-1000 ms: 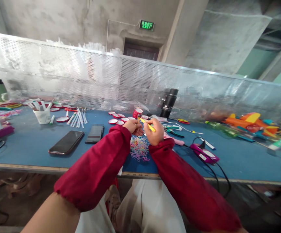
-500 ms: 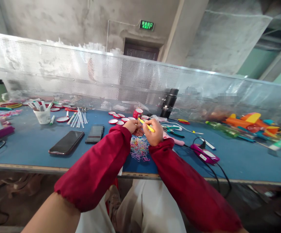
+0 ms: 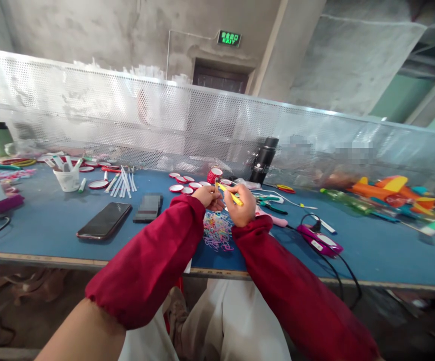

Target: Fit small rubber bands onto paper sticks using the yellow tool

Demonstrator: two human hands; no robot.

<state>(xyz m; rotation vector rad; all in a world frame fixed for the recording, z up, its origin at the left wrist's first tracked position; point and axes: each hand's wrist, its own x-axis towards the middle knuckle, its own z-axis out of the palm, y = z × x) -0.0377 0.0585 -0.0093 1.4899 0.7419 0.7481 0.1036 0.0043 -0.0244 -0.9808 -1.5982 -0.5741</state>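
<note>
My right hand (image 3: 246,208) is closed around a slim yellow pen-shaped tool (image 3: 236,200), its tip pointing up and left towards my other hand. My left hand (image 3: 207,195) pinches something small, maybe a thin pale stick, near that tip; it is too small to make out. Just below both hands lies a pile of thin coloured loops (image 3: 217,234), pink, purple, yellow and green. Beyond my fingers stand a red patterned tin (image 3: 214,175) and several red-rimmed round white discs (image 3: 176,188).
Two phones, a larger one (image 3: 104,220) and a smaller one (image 3: 148,207), lie left of my sleeve. A white cup of markers (image 3: 67,180) stands farther left. To the right are pliers (image 3: 272,206), a black bottle (image 3: 264,161), a purple power strip (image 3: 319,240) with cables and an orange toy plane (image 3: 386,193).
The whole view has shifted slightly. My right hand has turned the yellow tool a little, and both hands stay close together over the loops.
</note>
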